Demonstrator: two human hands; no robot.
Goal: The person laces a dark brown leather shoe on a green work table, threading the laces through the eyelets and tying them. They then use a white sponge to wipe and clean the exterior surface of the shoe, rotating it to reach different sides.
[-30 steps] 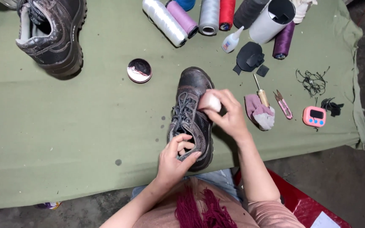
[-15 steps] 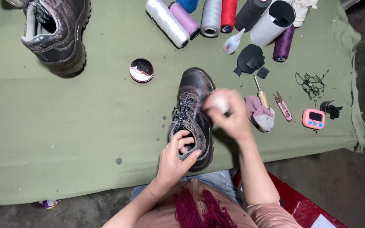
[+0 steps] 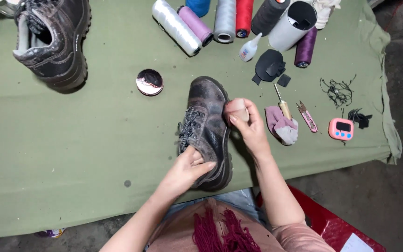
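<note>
My left hand (image 3: 183, 170) has its grip clamped on the collar of the black shoe (image 3: 206, 126), fingers tucked inside. My right hand (image 3: 248, 126) pinches a pale cloth wad (image 3: 237, 109) (fingers closed round it) against the shoe's side, on the green worktop (image 3: 71, 135).

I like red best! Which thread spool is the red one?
The red spool lies at the table's far edge, between the grey spool and the black spool. No other spool is red.
</note>
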